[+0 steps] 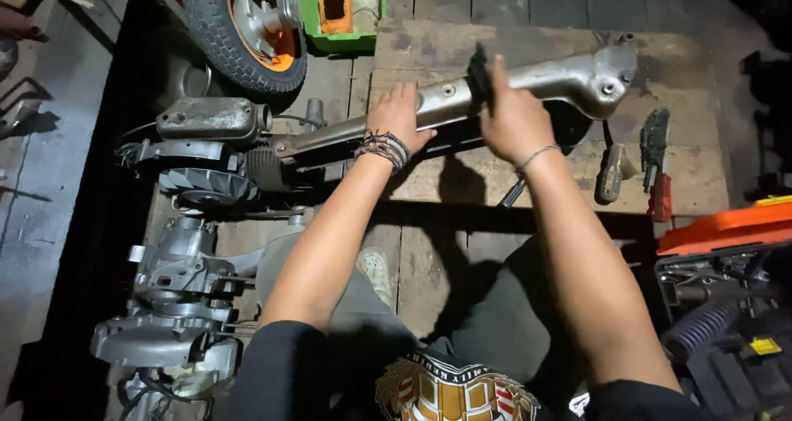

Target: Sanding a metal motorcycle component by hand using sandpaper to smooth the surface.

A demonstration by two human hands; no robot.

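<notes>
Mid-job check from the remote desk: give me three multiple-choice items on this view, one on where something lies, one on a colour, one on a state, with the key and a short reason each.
1. Where is the tyre?
A. top left of the view, beyond the engine
B. on the person's lap
C. inside the orange case

2. What colour is the tray next to the tyre?
A. blue
B. green
C. white

3. What is the left hand doing?
A. hanging free in the air
B. resting on the long metal part
C. gripping the tyre

Key:
1 A, the tyre sits top left past the engine.
2 B, the tray's rim is bright green.
3 B, the left hand lies on the long metal part, while the right hand presses a dark piece against it.
</notes>
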